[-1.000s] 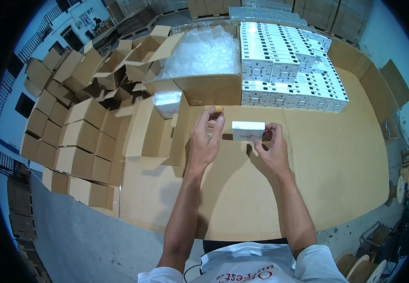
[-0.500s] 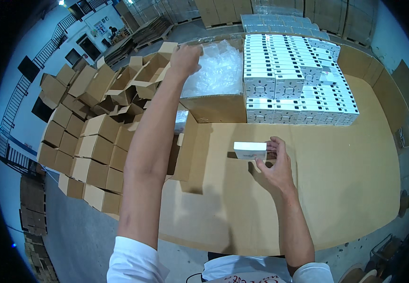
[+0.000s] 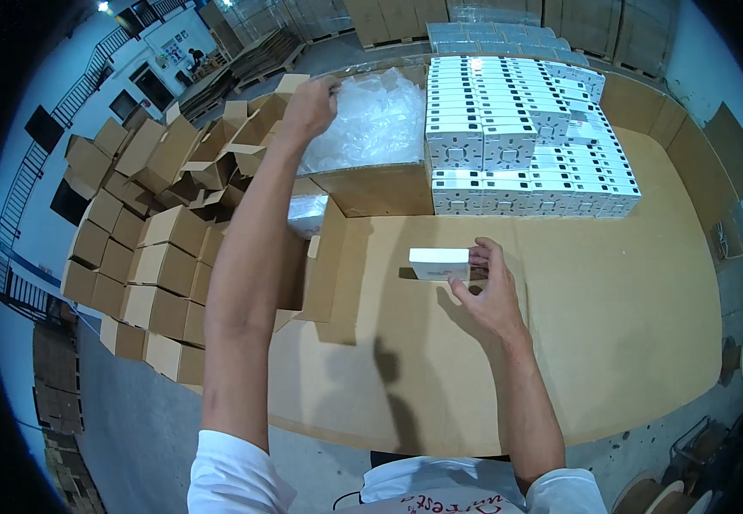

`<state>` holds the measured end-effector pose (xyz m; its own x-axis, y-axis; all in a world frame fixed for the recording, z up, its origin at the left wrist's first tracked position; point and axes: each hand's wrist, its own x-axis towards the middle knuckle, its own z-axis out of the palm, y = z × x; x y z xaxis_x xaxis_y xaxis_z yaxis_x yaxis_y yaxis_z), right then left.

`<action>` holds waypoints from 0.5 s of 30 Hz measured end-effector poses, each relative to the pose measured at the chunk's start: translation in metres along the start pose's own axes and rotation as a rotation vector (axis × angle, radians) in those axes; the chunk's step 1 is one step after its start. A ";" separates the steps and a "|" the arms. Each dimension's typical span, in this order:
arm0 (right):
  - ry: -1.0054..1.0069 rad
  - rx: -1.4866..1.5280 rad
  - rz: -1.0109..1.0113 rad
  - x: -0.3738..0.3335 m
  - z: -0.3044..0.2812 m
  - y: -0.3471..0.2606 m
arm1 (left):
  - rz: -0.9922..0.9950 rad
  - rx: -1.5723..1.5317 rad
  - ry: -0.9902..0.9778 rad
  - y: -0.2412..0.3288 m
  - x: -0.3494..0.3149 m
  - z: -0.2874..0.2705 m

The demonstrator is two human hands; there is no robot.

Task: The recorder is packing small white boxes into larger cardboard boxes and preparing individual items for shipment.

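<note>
A small white box (image 3: 438, 265) stands on the cardboard-covered table. My right hand (image 3: 493, 295) is closed on its right end, with the thumb at the front and the fingers behind. My left arm stretches far forward. At the left edge of a carton (image 3: 371, 190), my left hand (image 3: 310, 110) has its fingers curled beside a heap of clear bubble-wrap bags (image 3: 367, 120). Whatever those fingers pinch is hidden by the hand. Below my left forearm, an open brown box (image 3: 324, 283) with clear wrapped contents (image 3: 306, 214) is partly covered.
Stacked white boxes (image 3: 509, 146) stand right of the carton, at the table's back. Many brown cardboard boxes (image 3: 166, 283), some with open flaps, are piled on the left. A raised cardboard wall (image 3: 701, 188) rims the table's right and back.
The view has shifted slightly, moving the scene a little left and up. My left hand stays at the carton's left edge; my right hand keeps its hold on the small white box.
</note>
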<state>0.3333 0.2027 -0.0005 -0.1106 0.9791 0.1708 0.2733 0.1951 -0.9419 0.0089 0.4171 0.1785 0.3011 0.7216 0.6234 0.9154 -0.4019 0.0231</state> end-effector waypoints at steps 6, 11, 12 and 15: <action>0.022 0.007 -0.015 -0.014 -0.003 -0.011 | -0.152 -0.161 0.012 0.046 -0.040 -0.063; 0.133 -0.012 -0.117 -0.023 -0.011 -0.023 | -0.202 -0.522 -0.126 0.088 -0.089 -0.099; 0.155 0.013 -0.188 -0.025 -0.012 -0.026 | -0.166 -0.639 -0.148 0.097 -0.104 -0.107; 0.166 0.099 -0.288 -0.031 -0.016 -0.024 | -0.180 -0.862 -0.263 0.122 -0.153 -0.109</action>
<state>0.3457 0.1682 0.0217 -0.0102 0.8822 0.4707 0.1585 0.4662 -0.8703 0.0453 0.1966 0.1713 0.3215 0.8765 0.3582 0.4699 -0.4761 0.7433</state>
